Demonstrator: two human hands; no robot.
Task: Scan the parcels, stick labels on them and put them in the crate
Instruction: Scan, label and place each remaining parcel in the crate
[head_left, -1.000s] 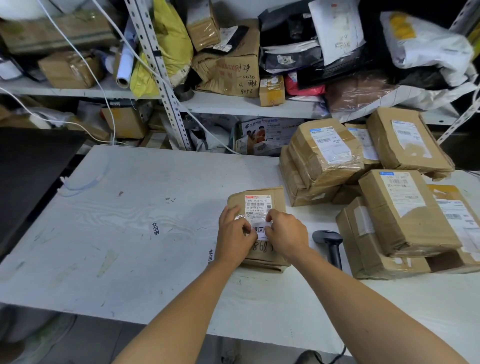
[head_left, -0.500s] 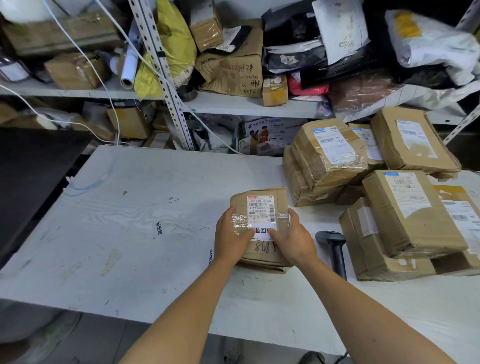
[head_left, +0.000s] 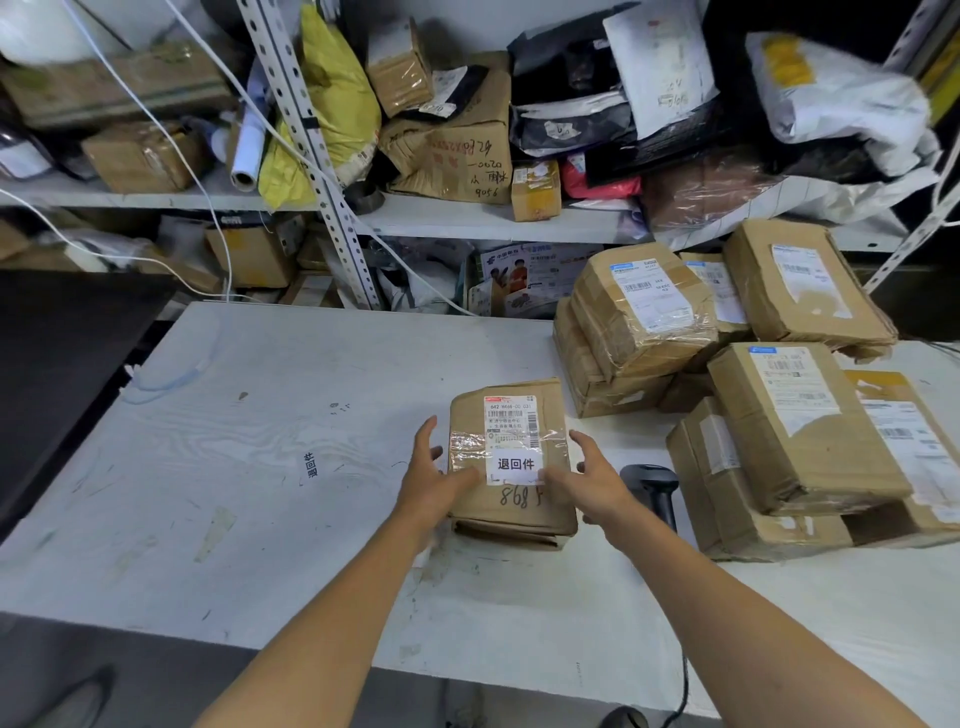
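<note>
- The white sticker (head_left: 516, 464), pressed down by fingertips a moment ago, now sits flat on the parcel (head_left: 511, 457) at frame centre on the tabletop (head_left: 260, 467); labelling looks done, crate next
- Left hand (head_left: 434, 480) and right hand (head_left: 592, 480) flank it, fingers spread, gripping nothing
- One scanner (head_left: 655, 491); about seven parcels stacked right (head_left: 800, 431); no crate visible

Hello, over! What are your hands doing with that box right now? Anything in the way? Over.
Left hand and right hand open, flanking the parcel. White label stuck on. Scanner lying just right.
</note>
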